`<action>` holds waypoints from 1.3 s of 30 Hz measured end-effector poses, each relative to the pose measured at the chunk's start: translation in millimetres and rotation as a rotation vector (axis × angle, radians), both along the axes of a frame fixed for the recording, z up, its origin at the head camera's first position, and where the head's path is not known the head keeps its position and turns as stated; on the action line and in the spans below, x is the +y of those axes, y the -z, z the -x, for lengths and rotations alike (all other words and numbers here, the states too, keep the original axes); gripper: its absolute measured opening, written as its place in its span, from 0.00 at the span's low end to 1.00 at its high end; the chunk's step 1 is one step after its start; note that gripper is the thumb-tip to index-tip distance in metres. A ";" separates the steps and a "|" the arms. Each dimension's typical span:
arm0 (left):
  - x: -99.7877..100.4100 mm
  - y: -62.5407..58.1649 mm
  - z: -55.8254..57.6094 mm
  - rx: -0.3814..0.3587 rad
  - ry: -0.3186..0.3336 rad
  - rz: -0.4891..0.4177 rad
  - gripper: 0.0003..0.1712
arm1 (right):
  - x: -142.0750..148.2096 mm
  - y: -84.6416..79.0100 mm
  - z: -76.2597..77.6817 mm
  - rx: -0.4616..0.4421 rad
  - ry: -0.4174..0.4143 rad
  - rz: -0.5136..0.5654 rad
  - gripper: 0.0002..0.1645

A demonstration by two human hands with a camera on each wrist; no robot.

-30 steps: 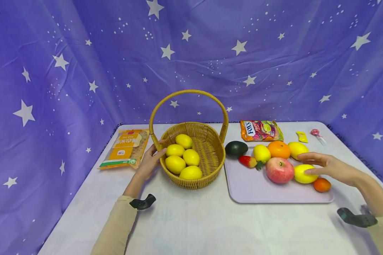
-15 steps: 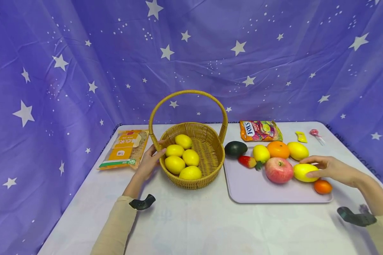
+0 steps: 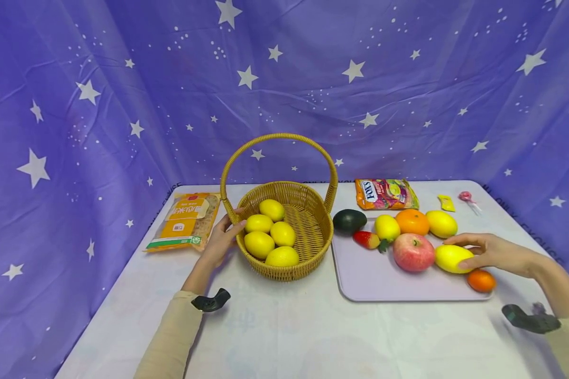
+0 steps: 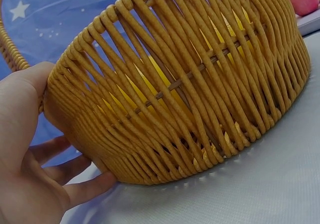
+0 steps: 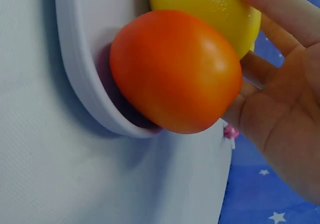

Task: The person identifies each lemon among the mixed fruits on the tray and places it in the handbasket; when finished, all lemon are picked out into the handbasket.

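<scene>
My left hand (image 3: 224, 239) holds the left side of a wicker basket (image 3: 315, 252), thumb at the rim near the handle's base. In the left wrist view its other fingers (image 4: 92, 188) lie against the outer wall. Several lemons (image 3: 258, 245) are in the basket. Over the right part of a pale tray (image 3: 374, 287), my right hand (image 3: 495, 252) grips another lemon (image 3: 451, 258) between thumb and fingers. A small orange-red fruit (image 5: 175, 72) lies just below that lemon, at the tray's corner. A red apple (image 3: 413, 252) sits to the lemon's left.
Also on or beside the tray are an avocado (image 3: 349, 221), a strawberry (image 3: 366, 240), a small yellow fruit (image 3: 387, 227), an orange (image 3: 412, 222) and a lemon (image 3: 441, 224). Behind lie a candy bag (image 3: 387, 194), a yellow wrapped sweet (image 3: 446, 203) and a lollipop (image 3: 465, 197). A snack package (image 3: 185, 221) lies left.
My right thumb and fingers have closed around the lemon beside the apple. The small orange-red fruit has shifted slightly right. My left hand has stayed at the basket.
</scene>
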State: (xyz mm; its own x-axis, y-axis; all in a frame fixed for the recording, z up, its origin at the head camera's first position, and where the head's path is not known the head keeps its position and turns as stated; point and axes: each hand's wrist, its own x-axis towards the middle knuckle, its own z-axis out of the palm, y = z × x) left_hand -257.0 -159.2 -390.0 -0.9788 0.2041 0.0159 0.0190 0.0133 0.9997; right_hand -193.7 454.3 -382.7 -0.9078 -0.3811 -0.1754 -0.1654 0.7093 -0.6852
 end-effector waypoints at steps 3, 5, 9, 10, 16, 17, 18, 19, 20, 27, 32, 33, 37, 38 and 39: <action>0.0 -0.9 -0.4 -0.002 0.000 0.007 0.30 | 1.9 -0.7 -1.2 -0.008 0.032 0.049 0.29; 0.0 -1.4 -0.7 -0.002 0.000 0.011 0.30 | 2.6 -2.0 -2.3 -0.012 0.044 0.099 0.29; -0.1 -1.7 -0.9 0.001 0.001 0.005 0.30 | 0.8 -7.0 -4.1 -0.025 0.049 0.210 0.27; 0.0 -1.6 -0.8 0.002 0.002 0.002 0.31 | -0.3 -8.5 -4.3 -0.020 0.054 0.232 0.27; -0.3 -2.0 -0.6 0.006 0.003 0.009 0.31 | -16.8 -23.3 -4.1 0.059 0.103 0.299 0.28; -0.5 -2.3 -0.9 0.004 0.001 0.012 0.31 | -22.5 -27.0 -3.7 0.074 0.109 0.304 0.28; -0.4 -2.6 -1.1 0.002 -0.001 0.015 0.31 | -29.4 -30.8 -3.5 0.091 0.117 0.308 0.27; -0.4 -2.8 -1.3 0.001 -0.003 0.017 0.30 | -37.1 -34.9 -3.0 0.107 0.120 0.308 0.26; -0.4 -2.8 -1.2 -0.001 -0.006 0.019 0.30 | -45.4 -38.9 -2.4 0.126 0.121 0.307 0.26; -2.9 6.0 4.0 0.009 -0.009 0.036 0.30 | -113.5 -59.1 8.7 0.192 0.064 0.310 0.24; -6.5 23.5 13.7 0.018 -0.021 0.040 0.30 | -160.1 -59.6 25.1 0.141 0.009 0.367 0.29; -6.6 24.9 13.9 0.022 -0.023 0.044 0.30 | -168.9 -58.8 28.4 0.136 -0.004 0.372 0.30; -6.4 26.4 13.7 0.034 -0.027 0.050 0.30 | -204.4 -56.2 39.3 0.096 -0.049 0.397 0.32; -6.4 26.0 13.7 0.035 -0.025 0.048 0.30 | -213.2 -56.2 41.5 0.084 -0.063 0.402 0.32; -6.3 25.1 13.4 0.036 -0.023 0.044 0.30 | -221.9 -56.4 43.7 0.070 -0.081 0.404 0.32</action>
